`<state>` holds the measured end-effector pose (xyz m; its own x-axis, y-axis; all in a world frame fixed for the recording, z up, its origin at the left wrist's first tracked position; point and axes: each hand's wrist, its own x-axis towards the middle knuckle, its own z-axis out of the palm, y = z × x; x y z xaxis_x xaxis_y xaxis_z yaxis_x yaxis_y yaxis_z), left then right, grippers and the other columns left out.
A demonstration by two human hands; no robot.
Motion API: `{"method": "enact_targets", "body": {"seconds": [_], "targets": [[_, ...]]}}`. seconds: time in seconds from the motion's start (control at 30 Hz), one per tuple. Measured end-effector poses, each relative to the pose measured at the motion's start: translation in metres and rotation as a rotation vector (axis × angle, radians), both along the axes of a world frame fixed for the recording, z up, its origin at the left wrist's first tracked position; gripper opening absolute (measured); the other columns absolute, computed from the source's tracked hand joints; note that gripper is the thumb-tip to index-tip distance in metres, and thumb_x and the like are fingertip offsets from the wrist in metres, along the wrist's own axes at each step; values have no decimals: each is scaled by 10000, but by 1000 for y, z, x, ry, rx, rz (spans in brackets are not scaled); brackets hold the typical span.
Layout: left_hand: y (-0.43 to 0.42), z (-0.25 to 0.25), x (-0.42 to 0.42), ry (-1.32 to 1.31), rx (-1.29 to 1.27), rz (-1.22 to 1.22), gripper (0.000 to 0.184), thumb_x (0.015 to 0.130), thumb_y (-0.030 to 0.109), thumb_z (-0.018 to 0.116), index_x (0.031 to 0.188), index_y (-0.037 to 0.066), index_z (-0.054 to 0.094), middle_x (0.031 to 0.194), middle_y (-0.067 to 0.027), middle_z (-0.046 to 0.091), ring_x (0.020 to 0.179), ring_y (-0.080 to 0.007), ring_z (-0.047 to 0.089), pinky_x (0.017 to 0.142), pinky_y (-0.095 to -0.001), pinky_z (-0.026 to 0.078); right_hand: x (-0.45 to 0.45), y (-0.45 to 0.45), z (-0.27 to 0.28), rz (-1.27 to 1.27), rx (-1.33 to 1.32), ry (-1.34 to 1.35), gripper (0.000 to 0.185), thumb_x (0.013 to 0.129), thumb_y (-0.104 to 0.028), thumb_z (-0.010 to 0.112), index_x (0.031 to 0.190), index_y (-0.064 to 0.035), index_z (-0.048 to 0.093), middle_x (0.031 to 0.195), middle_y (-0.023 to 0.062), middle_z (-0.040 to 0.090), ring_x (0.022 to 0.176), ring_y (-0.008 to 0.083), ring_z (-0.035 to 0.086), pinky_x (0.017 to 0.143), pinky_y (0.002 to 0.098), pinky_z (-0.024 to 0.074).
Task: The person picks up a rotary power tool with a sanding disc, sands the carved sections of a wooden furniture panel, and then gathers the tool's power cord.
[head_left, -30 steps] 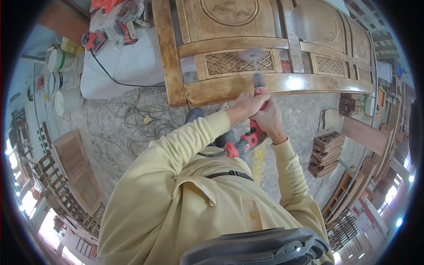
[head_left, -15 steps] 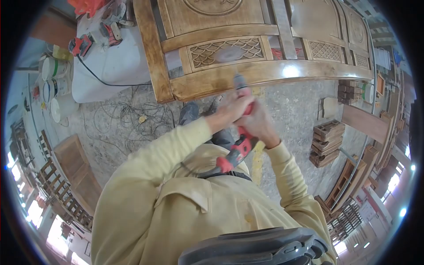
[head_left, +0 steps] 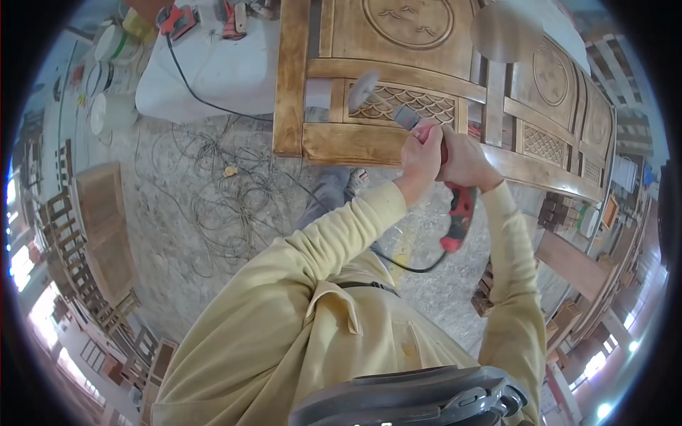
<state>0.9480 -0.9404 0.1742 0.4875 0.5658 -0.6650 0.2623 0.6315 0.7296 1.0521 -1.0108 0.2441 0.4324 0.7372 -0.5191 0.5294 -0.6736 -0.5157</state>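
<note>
My left hand (head_left: pixel 422 155) wraps around the front body of a red and black corded grinder (head_left: pixel 460 216). Just behind it, my right hand (head_left: pixel 466 157) is closed around the same tool, whose rear handle slopes down toward me. At its far end a pale round disc (head_left: pixel 362 91), slightly blurred, stands tilted over the scale-patterned carving (head_left: pixel 405 104) of a wooden furniture panel (head_left: pixel 355 144). Whether the disc touches the carving I cannot tell. The tool's black cord (head_left: pixel 419 270) loops back toward my waist.
Tangled cables (head_left: pixel 231 195) cover the floor at left. A red corded power tool (head_left: pixel 177 21) lies on a white-covered table (head_left: pixel 170 78). White buckets (head_left: pixel 114 112) stand beside it. Wooden boards (head_left: pixel 106 227) lean at left; stacked wood pieces (head_left: pixel 483 290) sit at right.
My view has shifted, so the panel appears farther right. Both hands and the grinder have moved up and right, its handle swinging away from my waist. The disc has tilted more upright.
</note>
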Motion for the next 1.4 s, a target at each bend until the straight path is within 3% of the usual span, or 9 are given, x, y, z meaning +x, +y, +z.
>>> {"method": "enact_targets", "body": {"seconds": [0.03, 0.13, 0.37, 0.5, 0.53, 0.73, 0.9, 1.07, 1.4], "targets": [[2, 17, -2, -107, -50, 86, 308, 1053, 325, 652, 1110, 25, 690, 1030, -60, 692, 993, -164, 639, 904, -366, 520, 13, 8, -1, 148, -10, -22, 742, 643, -322, 904, 1252, -15, 614, 1004, 247, 764, 1017, 481, 731, 904, 518, 575], [-7, 13, 21, -198, -262, 242, 231, 1080, 279, 622, 1040, 53, 645, 988, -6, 619, 942, -111, 550, 873, -331, 494, 31, 26, 23, 279, -134, -20, 698, 618, -278, 913, 1221, -66, 630, 1057, 211, 765, 1021, 465, 724, 894, 497, 565], [-25, 29, 48, -161, -397, 213, 212, 1081, 270, 636, 1012, 71, 618, 974, 9, 594, 928, -100, 531, 873, -317, 489, 65, 2, 35, 241, -148, 31, 664, 624, -214, 904, 1199, -58, 612, 1076, 220, 748, 1038, 462, 708, 893, 502, 549], [-71, 3, 77, -318, -349, 98, 262, 1072, 315, 673, 1156, 68, 648, 1098, -9, 653, 1038, -90, 592, 920, -318, 510, 88, -37, 36, 101, -167, 39, 666, 648, -245, 880, 1222, -39, 612, 970, 244, 757, 946, 498, 728, 895, 526, 575], [-83, 1, 84, -348, -388, 73, 353, 1062, 356, 699, 1264, 71, 652, 1181, -26, 680, 1102, -89, 619, 949, -322, 523, 95, -50, 37, 105, -164, 40, 666, 648, -245, 880, 1222, -39, 612, 970, 244, 757, 946, 498, 728, 895, 526, 575], [-155, 8, 140, -227, -410, 117, 296, 1082, 310, 663, 1191, 35, 651, 1117, -15, 666, 1068, -105, 607, 952, -304, 509, 145, -131, 29, 230, -64, -60, 620, 669, -197, 874, 1199, -39, 593, 956, 251, 734, 932, 505, 704, 827, 529, 561], [-185, 14, 152, -273, -487, 164, 418, 1054, 402, 710, 1303, 74, 637, 1257, -38, 684, 1151, -129, 638, 969, -357, 535, 171, -159, 28, 312, -95, -65, 615, 685, -196, 869, 1201, -48, 570, 938, 258, 735, 912, 518, 696, 785, 549, 545], [-195, 7, 157, -418, -479, 214, 409, 1060, 387, 704, 1318, 75, 643, 1248, -35, 693, 1151, -134, 663, 995, -344, 538, 182, -165, 22, 376, -29, -84, 611, 703, -244, 874, 1183, -28, 562, 944, 273, 729, 924, 519, 697, 784, 558, 544], [-168, -8, 148, -288, -358, 202, 448, 1052, 367, 701, 1308, 0, 673, 1252, -96, 713, 1163, -156, 665, 998, -330, 530, 163, -144, 14, 319, 43, -40, 686, 690, -275, 918, 1233, -27, 579, 1035, 271, 750, 984, 509, 716, 846, 531, 569]]}}
